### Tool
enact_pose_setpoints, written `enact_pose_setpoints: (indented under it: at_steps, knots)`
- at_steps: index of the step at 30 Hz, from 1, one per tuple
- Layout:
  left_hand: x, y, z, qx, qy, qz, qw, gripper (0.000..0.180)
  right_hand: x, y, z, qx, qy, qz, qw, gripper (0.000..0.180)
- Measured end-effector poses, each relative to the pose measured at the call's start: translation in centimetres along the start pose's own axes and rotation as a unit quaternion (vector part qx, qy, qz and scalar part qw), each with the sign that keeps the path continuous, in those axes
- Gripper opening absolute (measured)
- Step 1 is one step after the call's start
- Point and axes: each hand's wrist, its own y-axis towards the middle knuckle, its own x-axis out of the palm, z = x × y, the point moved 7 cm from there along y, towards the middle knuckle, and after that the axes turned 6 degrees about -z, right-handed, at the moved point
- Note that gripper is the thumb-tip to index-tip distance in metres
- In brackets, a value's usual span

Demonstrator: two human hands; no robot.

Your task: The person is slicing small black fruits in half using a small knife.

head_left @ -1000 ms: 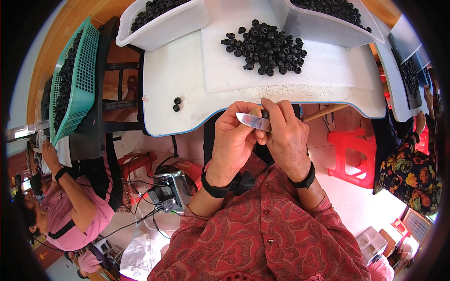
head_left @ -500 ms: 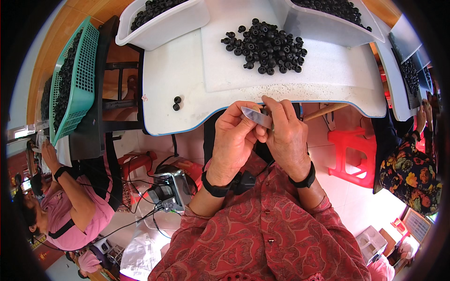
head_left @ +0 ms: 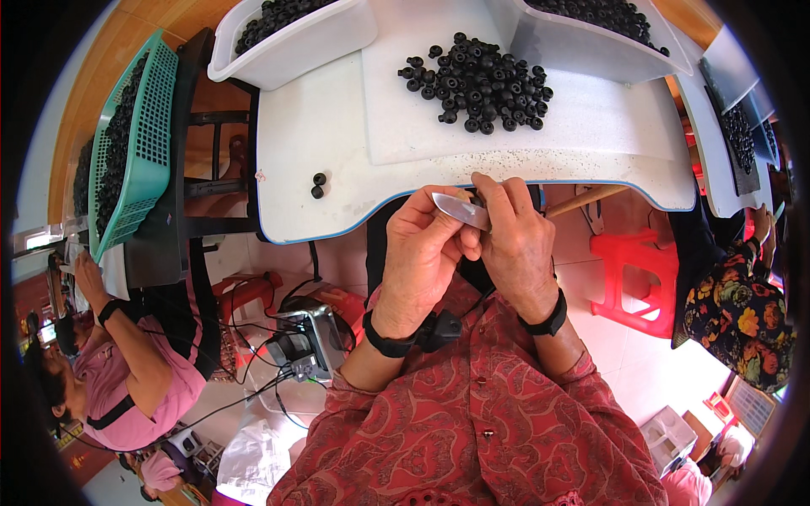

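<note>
In front of the table's near edge my hands meet. My right hand [head_left: 519, 249] is closed on a knife, whose short silver blade [head_left: 458, 209] points left across my left fingertips. My left hand [head_left: 419, 257] is closed in a pinch right against the blade. A dark bit shows between the fingers, but most of what the left hand holds is hidden. Beyond the hands, a pile of small round black parts with holes [head_left: 485, 84] lies on a white sheet [head_left: 396, 139]. Two more black parts [head_left: 318, 185] sit apart on the table's left side.
White bins [head_left: 304, 52] [head_left: 582, 55] of black parts stand at the back of the white table [head_left: 295, 126]. A green basket [head_left: 143, 181] is at left, beside a person in pink. A red stool [head_left: 637, 278] and another worker are at right. Cables [head_left: 245, 371] hang at lower left.
My hands stay together in almost the same place, and the knife blade has shifted only slightly. At the far right, the other worker's hand has moved.
</note>
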Motion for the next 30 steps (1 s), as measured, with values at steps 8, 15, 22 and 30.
enact_pose_setpoints:
  at_steps: [8,15,22,30]
  knots:
    - [-0.3,0.0,0.1,0.006,0.015,-0.018,1.0,0.01,0.2,0.1,0.0,0.001,0.011,-0.014,1.0,0.039]
    - [-0.6,-0.3,0.3,0.005,0.022,-0.031,0.999,0.009,0.6,-0.1,0.1,0.002,0.038,-0.008,0.999,0.035]
    - [0.3,-0.4,0.6,-0.008,-0.007,-0.037,0.999,0.01,0.6,0.0,3.0,0.059,0.111,0.007,0.992,0.018]
    - [-0.6,-0.3,0.7,0.034,0.031,-0.004,0.999,0.013,0.4,-0.2,0.7,0.227,0.563,-0.067,0.792,0.013]
